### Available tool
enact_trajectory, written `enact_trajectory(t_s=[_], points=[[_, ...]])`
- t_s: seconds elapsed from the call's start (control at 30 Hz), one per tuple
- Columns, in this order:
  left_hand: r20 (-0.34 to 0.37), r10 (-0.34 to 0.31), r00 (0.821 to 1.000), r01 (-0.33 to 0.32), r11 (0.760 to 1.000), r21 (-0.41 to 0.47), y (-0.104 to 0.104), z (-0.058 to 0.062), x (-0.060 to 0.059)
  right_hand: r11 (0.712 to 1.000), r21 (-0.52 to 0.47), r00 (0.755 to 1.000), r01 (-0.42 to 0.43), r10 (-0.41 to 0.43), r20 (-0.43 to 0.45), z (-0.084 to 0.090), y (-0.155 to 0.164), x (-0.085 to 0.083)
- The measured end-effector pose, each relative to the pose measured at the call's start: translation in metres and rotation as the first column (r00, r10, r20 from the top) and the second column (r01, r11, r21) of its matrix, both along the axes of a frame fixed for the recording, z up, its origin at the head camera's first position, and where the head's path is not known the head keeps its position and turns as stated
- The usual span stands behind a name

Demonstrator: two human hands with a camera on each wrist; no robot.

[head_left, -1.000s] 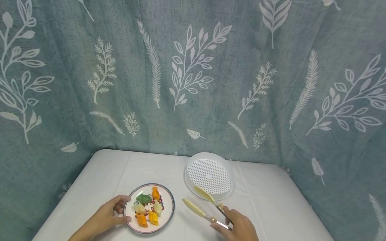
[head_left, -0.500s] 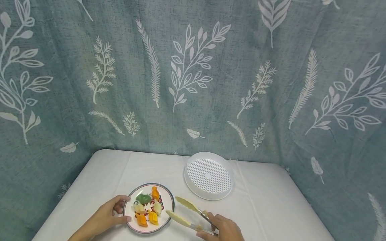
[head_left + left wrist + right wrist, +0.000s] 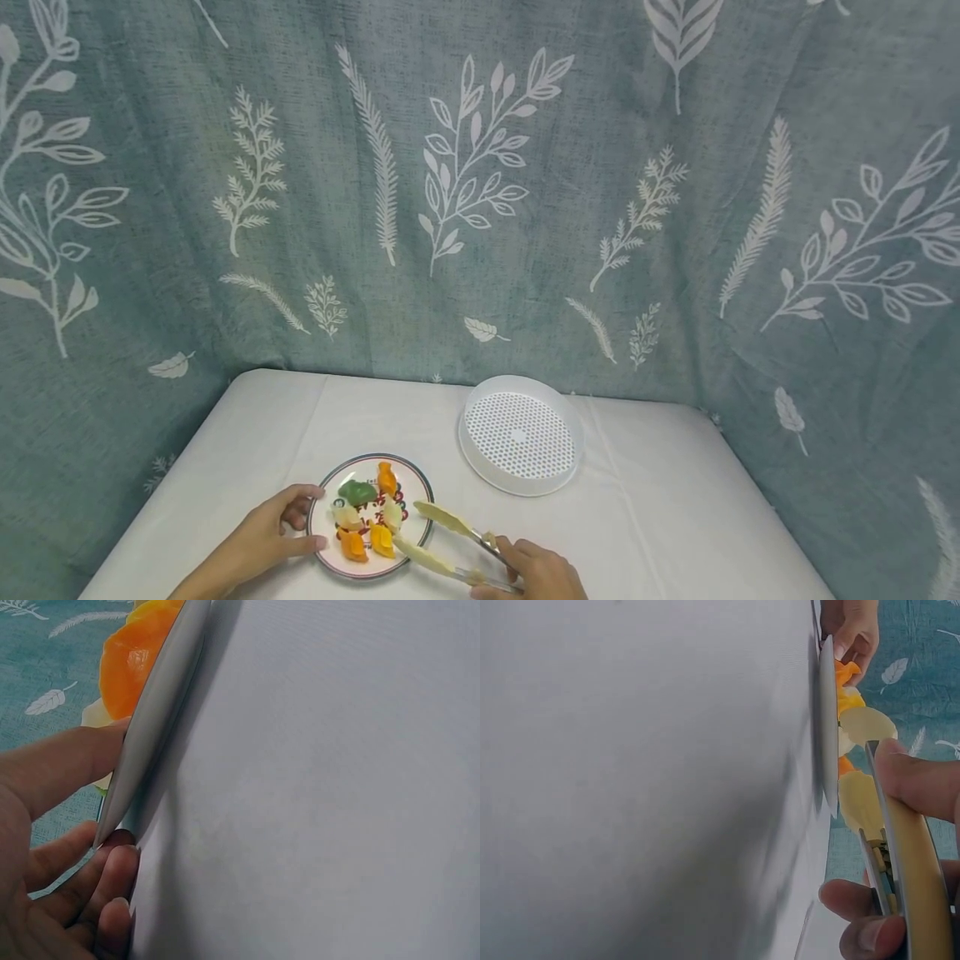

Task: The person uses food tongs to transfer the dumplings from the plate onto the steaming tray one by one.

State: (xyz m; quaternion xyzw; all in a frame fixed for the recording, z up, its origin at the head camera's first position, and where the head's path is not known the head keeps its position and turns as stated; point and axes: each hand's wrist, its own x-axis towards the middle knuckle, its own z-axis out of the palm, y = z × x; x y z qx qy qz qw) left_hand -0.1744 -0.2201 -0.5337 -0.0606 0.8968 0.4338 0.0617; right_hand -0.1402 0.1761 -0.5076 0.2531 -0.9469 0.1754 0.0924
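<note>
On the table, a round white plate [image 3: 360, 467] with a dark rim and red print bears several dumpling-like pieces, among them green [image 3: 357, 492], orange [image 3: 353, 546], yellow [image 3: 382, 540] and cream ones [image 3: 392, 513]. My left hand [image 3: 258, 529] grips its left rim; in the left wrist view the thumb lies on the upper side and fingers curl at the lower edge. My right hand [image 3: 543, 575] holds metal tongs [image 3: 448, 520] with cream tips. The tips are spread apart and overlap the plate's right side, near the cream and yellow pieces. In the right wrist view my thumb presses one tong arm [image 3: 915, 862].
A white perforated round tray [image 3: 519, 437] with a raised wall stands toward the back right of the plate. White cloth [image 3: 660, 500] covers the table. A green leaf-patterned curtain [image 3: 337, 167] hangs round the back and sides.
My right hand has carried the tongs leftward, from near the perforated tray to over the plate's right edge. My left hand and the plate have stayed put.
</note>
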Motion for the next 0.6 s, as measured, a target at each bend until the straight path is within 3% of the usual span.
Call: enact_trajectory(t_s=[0.23,0.6], points=[[0.009,0.000,1.000,0.000,1.000,0.003,0.000,0.002,0.001,0.998,0.055,1.000,0.020,-0.020,-0.003,0.001,-0.010,0.000],[0.014,-0.005,1.000,0.005,1.000,0.010,-0.001,0.001,0.000,0.990,0.137,0.994,0.040,-0.052,0.092,0.010,-0.025,0.000]])
